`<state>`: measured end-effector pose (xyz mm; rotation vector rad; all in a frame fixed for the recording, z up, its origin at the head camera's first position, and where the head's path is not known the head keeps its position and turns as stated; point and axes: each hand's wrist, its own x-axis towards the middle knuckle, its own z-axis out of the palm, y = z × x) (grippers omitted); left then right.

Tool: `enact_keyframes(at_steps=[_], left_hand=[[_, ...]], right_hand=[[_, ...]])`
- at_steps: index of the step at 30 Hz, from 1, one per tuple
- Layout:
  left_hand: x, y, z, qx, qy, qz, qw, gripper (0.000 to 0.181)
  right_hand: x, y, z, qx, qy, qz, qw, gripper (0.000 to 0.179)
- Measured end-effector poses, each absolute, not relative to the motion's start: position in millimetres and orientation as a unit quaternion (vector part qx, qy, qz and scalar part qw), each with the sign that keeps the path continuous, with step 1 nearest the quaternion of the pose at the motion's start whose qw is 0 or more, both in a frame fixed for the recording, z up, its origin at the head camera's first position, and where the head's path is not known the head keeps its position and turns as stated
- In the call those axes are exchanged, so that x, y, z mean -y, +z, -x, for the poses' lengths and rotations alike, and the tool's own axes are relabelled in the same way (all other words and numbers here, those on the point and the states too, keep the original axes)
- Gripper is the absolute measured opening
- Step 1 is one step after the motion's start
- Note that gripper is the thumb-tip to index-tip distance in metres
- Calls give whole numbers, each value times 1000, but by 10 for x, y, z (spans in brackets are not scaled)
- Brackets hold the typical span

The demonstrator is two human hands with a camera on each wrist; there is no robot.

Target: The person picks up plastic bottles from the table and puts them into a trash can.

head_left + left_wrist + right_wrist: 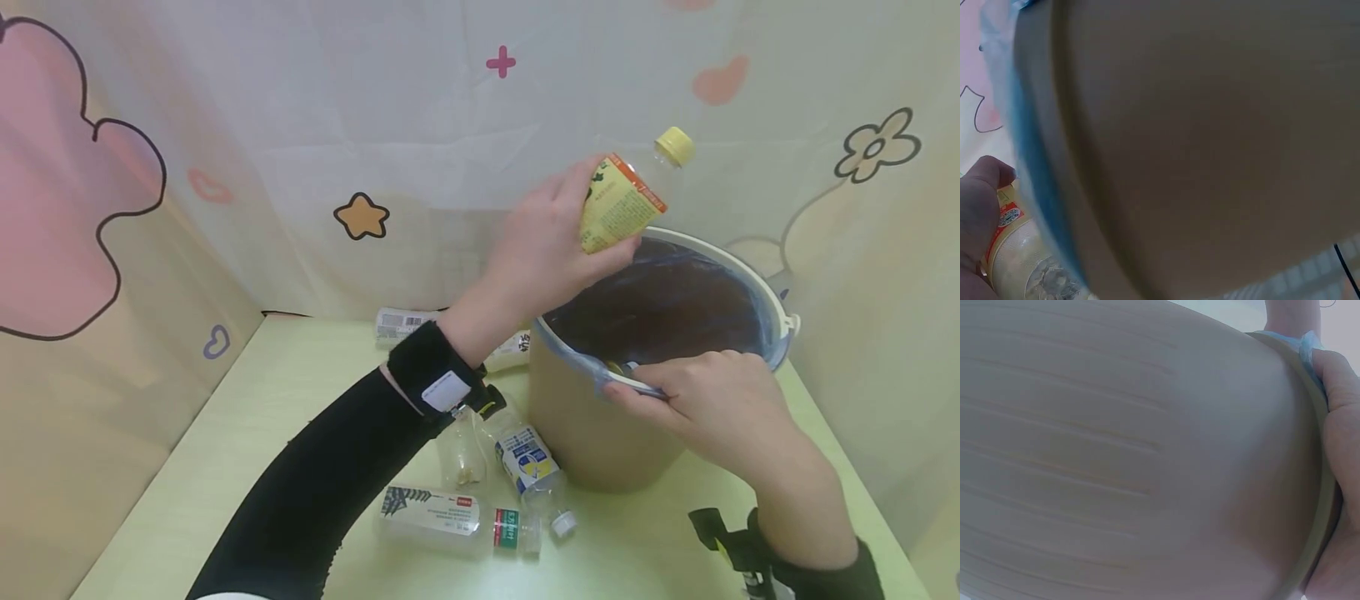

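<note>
My left hand point(551, 229) grips a clear plastic bottle point(624, 204) with a yellow label and yellow cap, tilted cap-up beside the back rim of a tan bucket point(600, 442). In the left wrist view the bottle's round base point(1029, 265) shows next to the hand point(977, 215). A thin bluish bag point(592, 371) lines the bucket and folds over its rim. At the near rim my right hand point(723, 408) pinches the edge, thumb outside and fingers inside. The right wrist view shows that thumb point(1335, 378) on the rim over the ribbed bucket wall point(1147, 425).
Left of the bucket, on the pale table point(247, 433), lie several bottles: one with a blue and white label point(528, 458), one with a white label point(435, 512), and a grey-white labelled one point(401, 323) farther back. A patterned curtain point(420, 108) hangs behind.
</note>
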<state>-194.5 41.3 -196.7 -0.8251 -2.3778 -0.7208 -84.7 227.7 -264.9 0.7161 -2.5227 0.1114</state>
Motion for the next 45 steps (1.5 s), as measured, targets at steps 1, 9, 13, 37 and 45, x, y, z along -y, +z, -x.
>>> enact_keyframes(at_steps=[1, 9, 13, 37, 45], left_hand=[[-448, -1977, 1945, 875, -263, 311, 262, 79], [-680, -2160, 1988, 870, -238, 344, 261, 78], [-723, -2259, 2024, 879, -196, 345, 264, 80], [-841, -2384, 1986, 914, -21, 387, 118, 69], [-882, -2437, 1989, 909, 2, 416, 30, 58]], right_hand=[[-2274, -2649, 848, 929, 41, -265, 256, 49], [-2242, -2640, 847, 927, 40, -268, 259, 47], [-2212, -2625, 858, 921, 41, -280, 267, 47], [-2235, -2659, 863, 923, 33, -274, 268, 44], [-2264, -2686, 855, 922, 37, -277, 267, 42]])
